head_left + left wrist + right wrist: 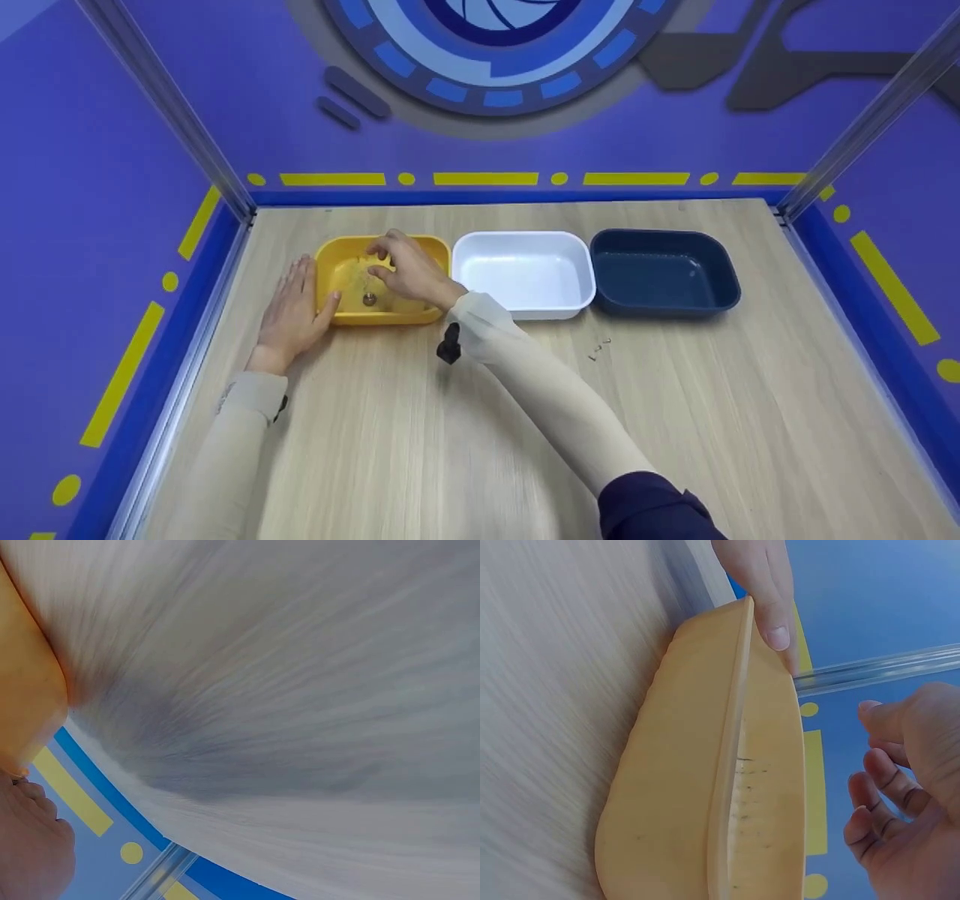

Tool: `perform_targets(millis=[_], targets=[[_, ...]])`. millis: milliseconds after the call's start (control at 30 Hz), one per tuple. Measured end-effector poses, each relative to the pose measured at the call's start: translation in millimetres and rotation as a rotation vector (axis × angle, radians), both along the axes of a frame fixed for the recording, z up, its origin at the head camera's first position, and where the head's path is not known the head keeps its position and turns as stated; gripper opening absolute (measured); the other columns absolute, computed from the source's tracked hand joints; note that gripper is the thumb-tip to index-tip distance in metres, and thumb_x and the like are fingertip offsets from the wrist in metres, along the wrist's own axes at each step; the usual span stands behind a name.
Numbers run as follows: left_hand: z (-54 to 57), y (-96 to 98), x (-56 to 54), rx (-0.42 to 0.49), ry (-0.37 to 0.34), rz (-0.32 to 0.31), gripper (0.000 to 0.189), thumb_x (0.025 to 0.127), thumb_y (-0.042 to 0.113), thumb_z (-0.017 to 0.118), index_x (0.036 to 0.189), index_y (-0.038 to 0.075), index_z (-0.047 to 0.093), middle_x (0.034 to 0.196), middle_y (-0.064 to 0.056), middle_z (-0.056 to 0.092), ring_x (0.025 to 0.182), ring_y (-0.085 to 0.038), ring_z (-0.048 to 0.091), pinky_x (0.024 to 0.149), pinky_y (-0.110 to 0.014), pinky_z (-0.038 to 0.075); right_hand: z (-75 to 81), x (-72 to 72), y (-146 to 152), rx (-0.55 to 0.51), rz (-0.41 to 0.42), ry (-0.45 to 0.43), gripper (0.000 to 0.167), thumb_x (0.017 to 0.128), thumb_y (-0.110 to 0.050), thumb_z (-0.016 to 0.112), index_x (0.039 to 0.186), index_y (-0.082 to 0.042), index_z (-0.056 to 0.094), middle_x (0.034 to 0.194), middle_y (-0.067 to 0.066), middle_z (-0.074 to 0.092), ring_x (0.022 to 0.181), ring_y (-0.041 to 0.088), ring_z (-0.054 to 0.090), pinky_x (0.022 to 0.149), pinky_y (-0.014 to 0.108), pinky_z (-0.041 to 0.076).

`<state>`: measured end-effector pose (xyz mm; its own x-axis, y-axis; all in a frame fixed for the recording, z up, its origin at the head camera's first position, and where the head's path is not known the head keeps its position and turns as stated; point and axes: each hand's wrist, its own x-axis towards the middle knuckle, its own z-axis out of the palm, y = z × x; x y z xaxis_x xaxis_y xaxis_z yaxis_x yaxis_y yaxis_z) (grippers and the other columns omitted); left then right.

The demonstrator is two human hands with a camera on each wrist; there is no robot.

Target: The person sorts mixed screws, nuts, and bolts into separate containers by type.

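The left hand (291, 315) lies along the left end of a yellow plastic bin (382, 319), its thumb hooked over the rim and its fingers along the outer wall. Over the bin hangs the right hand (409, 266), with thumb and fingers bent and apart; in the right wrist view nothing shows between them. On the bin floor below sits a small round metal piece (369, 298). Several thin dark bits (744, 760) show inside the bin in the right wrist view. Mostly table surface fills the left wrist view.
A white bin (525, 311) stands right beside the yellow one, and a dark blue bin (664, 307) stands beside that. Small screws (598, 349) lie on the wooden table (712, 420) in front of them. Blue panels (90, 187) wall in the table at the back and sides.
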<state>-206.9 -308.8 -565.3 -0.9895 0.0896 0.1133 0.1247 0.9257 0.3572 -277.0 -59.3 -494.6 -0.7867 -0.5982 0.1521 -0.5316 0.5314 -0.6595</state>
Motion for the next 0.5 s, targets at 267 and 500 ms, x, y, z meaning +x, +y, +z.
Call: perform_targets(millis=[267,500], targets=[[-0.5,1.3,0.5,-0.002,-0.006,0.000,0.087,0.113,0.052,0.039,0.167,-0.009,0.011,0.176,-0.030,0.011,0.164,-0.049,0.013,0.135,-0.061,0.011,5.2,0.5,15.7,-0.026,0.001,-0.010,0.033,0.107,-0.025,0.067,0.135,-0.008,0.069,0.125,0.012,0.065,0.104,0.020,0.062,0.086,0.025,0.054],[2.4,3.0,0.6,-0.004,-0.016,-0.001,0.085,0.113,0.047,0.041,0.167,-0.010,0.009,0.176,-0.032,0.010,0.164,-0.049,0.011,0.135,-0.061,0.009,9.4,1.8,29.3,-0.030,0.002,-0.009,0.035,0.107,-0.026,0.067,0.137,-0.008,0.068,0.126,0.009,0.066,0.111,0.024,0.066,0.089,0.026,0.056]])
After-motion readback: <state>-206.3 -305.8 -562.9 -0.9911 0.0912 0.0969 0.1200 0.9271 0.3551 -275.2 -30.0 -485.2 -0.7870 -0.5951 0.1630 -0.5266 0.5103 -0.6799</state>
